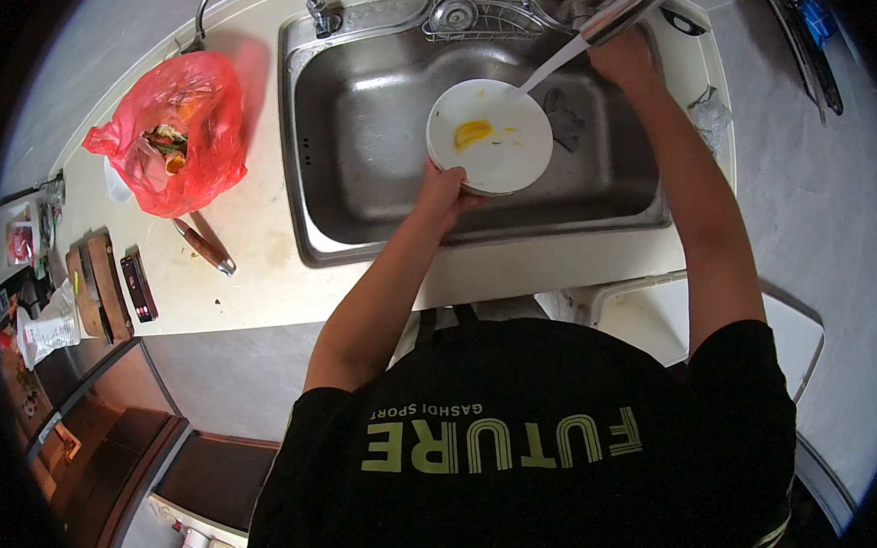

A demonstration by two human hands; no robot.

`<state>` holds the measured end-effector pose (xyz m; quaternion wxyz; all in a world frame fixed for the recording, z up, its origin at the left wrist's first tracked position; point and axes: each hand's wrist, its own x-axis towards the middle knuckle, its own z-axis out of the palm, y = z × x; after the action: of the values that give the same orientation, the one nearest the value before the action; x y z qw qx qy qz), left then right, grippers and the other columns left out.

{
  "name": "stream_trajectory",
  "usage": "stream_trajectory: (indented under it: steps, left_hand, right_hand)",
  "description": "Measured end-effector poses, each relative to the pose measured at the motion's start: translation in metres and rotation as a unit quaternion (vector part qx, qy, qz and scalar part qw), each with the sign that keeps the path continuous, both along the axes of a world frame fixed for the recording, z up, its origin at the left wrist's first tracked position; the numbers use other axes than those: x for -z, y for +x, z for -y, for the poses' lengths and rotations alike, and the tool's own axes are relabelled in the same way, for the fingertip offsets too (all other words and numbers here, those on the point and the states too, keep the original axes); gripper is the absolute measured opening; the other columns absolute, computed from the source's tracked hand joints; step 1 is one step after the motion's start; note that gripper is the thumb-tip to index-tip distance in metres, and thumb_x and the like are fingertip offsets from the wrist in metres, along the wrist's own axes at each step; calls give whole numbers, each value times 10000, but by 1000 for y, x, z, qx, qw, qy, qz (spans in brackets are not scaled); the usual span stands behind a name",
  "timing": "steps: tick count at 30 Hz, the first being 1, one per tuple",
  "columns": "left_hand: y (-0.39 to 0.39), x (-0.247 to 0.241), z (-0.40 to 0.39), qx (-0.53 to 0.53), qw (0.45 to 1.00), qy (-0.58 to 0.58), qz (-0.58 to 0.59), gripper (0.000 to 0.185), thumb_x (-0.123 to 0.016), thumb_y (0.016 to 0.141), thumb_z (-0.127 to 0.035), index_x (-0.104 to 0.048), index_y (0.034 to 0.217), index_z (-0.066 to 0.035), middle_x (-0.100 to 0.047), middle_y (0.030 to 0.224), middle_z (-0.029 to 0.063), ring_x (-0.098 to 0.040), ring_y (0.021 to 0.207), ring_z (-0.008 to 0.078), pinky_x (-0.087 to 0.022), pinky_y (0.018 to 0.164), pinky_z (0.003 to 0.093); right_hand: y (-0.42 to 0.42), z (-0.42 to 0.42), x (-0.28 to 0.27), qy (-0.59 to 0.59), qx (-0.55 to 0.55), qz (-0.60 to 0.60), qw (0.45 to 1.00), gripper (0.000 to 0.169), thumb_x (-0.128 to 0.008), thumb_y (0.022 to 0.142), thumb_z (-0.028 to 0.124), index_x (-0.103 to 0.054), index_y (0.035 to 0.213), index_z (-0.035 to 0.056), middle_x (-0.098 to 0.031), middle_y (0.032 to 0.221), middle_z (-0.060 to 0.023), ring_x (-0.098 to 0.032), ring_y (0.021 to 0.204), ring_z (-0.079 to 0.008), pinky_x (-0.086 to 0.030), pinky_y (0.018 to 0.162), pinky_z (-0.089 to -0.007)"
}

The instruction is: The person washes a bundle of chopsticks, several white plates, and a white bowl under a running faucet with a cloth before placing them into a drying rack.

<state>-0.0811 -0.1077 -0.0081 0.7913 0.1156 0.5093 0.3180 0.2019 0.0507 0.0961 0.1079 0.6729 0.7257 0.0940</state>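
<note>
My left hand [445, 193] grips the lower left rim of a white bowl [503, 166], tilted over a stainless steel sink [374, 180]. Yellow residue and small dark specks lie inside the bowl. A stream of water from the metal faucet [633, 7] runs to the bowl's upper right edge. My right hand [623, 54] is at the sink's upper right corner, beside the faucet's base; its fingers are partly hidden behind the faucet, so its grip cannot be told. A dark grey cloth or film-like piece [564, 118] lies on the sink floor right of the bowl.
Left of the sink, a red plastic bag [209, 152] with food scraps stands on the counter [269, 298], a wooden-handled utensil [205, 247] beside it. Farther left lie a phone [139, 287] and a wooden cutting board [116, 291] with a knife. A wire rack [500, 25] lines the sink's back edge.
</note>
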Motion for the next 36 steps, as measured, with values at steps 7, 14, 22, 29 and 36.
stream_trajectory:
  steps: [7,14,22,29,36]
  left_hand:
    - [32,28,-13,0,1000,22,11,510,-448,792,-13,-219,1237,-110,-486,1140,198,-640,800,324,-601,593,428]
    - [37,52,-20,-27,1000,8,10,539,-451,770,8,-210,1236,-116,-468,1152,195,-635,820,344,-602,579,427]
    - [23,80,-22,-3,1000,5,4,648,-431,755,62,-152,1302,-145,-407,1231,185,-590,945,381,-578,634,506]
    - [37,76,-22,-26,999,1,-21,418,-466,860,-44,-315,1250,-74,-557,1078,171,-650,796,329,-600,577,414]
    - [45,64,-30,-49,996,-58,-50,257,-484,893,-180,-511,1119,-59,-616,1012,160,-660,801,303,-581,514,438]
  right_hand:
    - [-8,41,62,57,-71,-227,970,299,-643,776,195,-612,1026,34,-594,1022,-164,-586,972,-280,-496,781,-408]
    - [-49,77,130,-222,163,-530,802,395,-722,708,197,-608,1050,36,-617,1030,-158,-608,956,-240,-494,787,-355]
    - [-81,108,212,-218,-40,-152,963,252,-646,752,176,-640,954,26,-633,968,-188,-616,916,-334,-482,825,-410]
    - [-141,35,230,-222,-165,-305,911,232,-589,734,151,-636,917,15,-626,967,-205,-607,932,-338,-478,822,-434]
    - [-80,74,264,-414,-67,-165,893,321,-583,755,216,-638,1021,46,-644,956,-190,-625,862,-328,-472,760,-416]
